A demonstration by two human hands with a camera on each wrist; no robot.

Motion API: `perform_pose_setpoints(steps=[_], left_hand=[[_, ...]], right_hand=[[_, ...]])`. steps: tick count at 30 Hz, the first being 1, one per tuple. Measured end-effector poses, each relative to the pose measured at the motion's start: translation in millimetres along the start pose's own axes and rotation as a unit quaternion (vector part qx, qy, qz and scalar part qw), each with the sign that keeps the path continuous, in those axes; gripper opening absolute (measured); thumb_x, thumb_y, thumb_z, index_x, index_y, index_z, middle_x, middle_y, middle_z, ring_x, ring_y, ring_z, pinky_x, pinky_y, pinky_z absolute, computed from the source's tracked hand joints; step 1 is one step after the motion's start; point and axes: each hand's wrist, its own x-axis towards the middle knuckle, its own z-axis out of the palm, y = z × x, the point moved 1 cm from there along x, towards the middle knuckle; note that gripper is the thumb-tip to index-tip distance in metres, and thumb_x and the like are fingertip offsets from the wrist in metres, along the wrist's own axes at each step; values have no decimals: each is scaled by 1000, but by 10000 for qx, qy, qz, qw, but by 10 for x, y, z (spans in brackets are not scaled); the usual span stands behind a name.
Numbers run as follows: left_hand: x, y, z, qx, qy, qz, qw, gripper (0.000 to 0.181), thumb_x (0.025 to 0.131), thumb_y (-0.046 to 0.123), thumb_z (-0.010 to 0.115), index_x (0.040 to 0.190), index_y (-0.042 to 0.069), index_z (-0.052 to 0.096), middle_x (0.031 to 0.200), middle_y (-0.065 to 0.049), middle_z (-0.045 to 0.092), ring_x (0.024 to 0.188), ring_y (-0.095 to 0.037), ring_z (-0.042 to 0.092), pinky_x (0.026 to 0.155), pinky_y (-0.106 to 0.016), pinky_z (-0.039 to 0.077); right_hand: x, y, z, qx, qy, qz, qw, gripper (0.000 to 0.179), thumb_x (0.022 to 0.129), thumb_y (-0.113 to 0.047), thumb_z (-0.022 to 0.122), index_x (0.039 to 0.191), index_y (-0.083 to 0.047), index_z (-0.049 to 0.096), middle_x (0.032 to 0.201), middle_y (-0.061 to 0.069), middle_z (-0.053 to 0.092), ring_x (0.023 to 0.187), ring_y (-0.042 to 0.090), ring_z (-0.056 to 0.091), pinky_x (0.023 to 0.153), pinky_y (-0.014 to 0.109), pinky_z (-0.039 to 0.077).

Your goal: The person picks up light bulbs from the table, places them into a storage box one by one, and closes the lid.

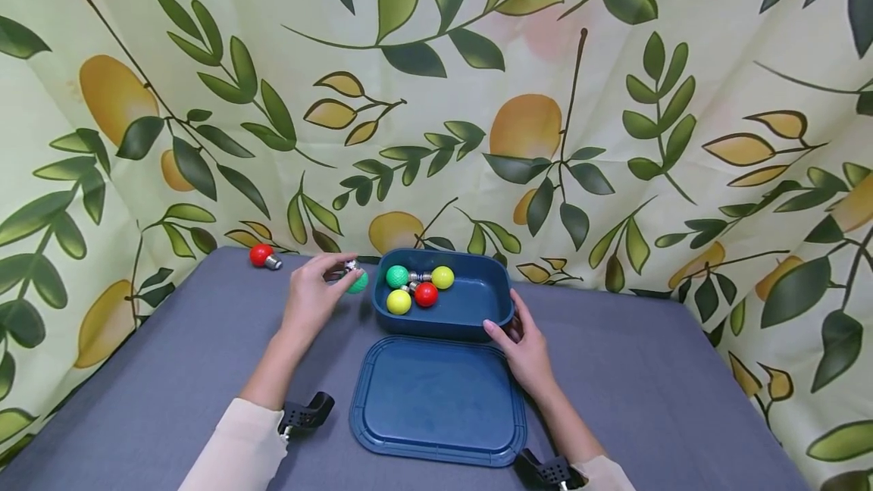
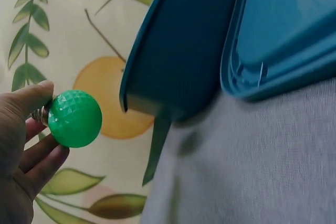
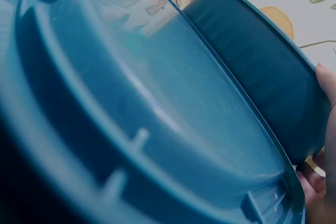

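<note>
My left hand (image 1: 315,290) pinches a green light bulb (image 2: 75,118) by its silver screw base, just left of the blue plastic box (image 1: 474,301). The bulb's round, faceted globe faces the box in the left wrist view. At the box's front right corner, my right hand (image 1: 524,343) grips the wall, thumb on the rim and fingers round the outside. Inside the box, toward its left, lie a green bulb (image 1: 397,276), a red bulb (image 1: 426,294) and two yellow ones, including a yellow bulb (image 1: 442,277) near the middle.
The blue lid (image 1: 439,400) lies flat on the grey cloth-covered table (image 1: 627,377), directly in front of the box. Another red bulb (image 1: 261,254) lies at the table's far left edge. Behind everything hangs a curtain (image 1: 436,104) printed with leaves and fruit.
</note>
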Motion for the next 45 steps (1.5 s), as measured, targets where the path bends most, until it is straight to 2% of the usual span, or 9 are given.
perform_pose_setpoints(steps=[6,10,21,27,34,40,45], left_hand=[[81,146,153,-283,-288,118,9991,34,85,11,81,118,2,74,110,-17,73,99,-30,73,88,-44,60],[147,214,267,-302,-508,195,9981,32,86,12,80,117,4,74,111,-16,74,99,-29,73,88,-43,60],[269,255,594,-185,-1036,138,9943,31,88,15,79,116,4,74,112,-14,74,101,-29,69,89,-44,59],[330,204,749,-227,-1393,-144,9899,32,89,16,78,119,4,73,111,-14,73,104,-33,67,90,-44,57],[370,131,856,-406,-1554,-562,9854,30,89,13,77,118,3,73,107,-13,75,102,-31,69,94,-44,57],[394,178,934,-256,-1927,-530,9795,30,90,13,76,119,3,72,111,-13,75,103,-28,69,96,-44,57],[435,189,998,-26,-2076,-544,9767,30,91,14,76,118,4,73,112,-11,75,103,-27,67,96,-43,56]], right_hand=[[0,42,-8,-57,73,-2,10000,81,95,-36,70,161,-20,26,157,20,43,139,37,52,112,53,44],[6,56,-11,-133,122,15,9998,81,95,-36,70,161,-20,27,157,20,44,139,37,53,111,52,44],[7,16,-20,-56,55,18,10000,81,95,-38,70,161,-20,26,158,20,42,140,37,52,112,52,43],[3,5,-6,-6,42,20,10000,81,95,-36,71,161,-20,27,157,20,43,140,37,52,111,52,45],[6,10,19,80,37,-15,10000,80,95,-34,71,160,-21,28,157,21,44,140,37,51,111,52,45],[6,10,16,129,51,-22,9999,80,94,-33,72,160,-20,28,158,21,42,141,37,50,112,52,43],[7,17,9,135,70,15,9999,81,94,-34,72,160,-21,28,158,20,42,141,37,50,112,51,43]])
